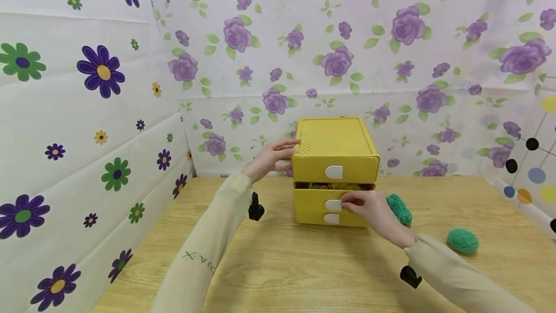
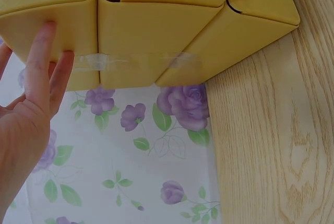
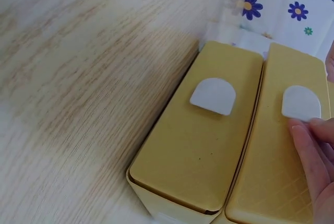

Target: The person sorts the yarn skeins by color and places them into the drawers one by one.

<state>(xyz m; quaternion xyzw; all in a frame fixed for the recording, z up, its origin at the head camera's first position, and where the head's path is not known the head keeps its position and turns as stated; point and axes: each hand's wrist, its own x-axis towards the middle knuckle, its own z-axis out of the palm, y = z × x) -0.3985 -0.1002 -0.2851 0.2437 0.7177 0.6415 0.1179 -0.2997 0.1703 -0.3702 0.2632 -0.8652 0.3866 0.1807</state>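
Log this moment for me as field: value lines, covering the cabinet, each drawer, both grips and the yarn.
Cabinet: yellow cabinet on the wooden table
Top drawer: shut
Middle drawer: partly open; yellowish contents, unclear what
Bottom drawer: shut
Right grip: pinches the middle drawer's white handle
Left grip: touches the cabinet's left side, near the top
Nearer green yarn: right of the cabinet, partly behind the right grip
Outer green yarn: farther right
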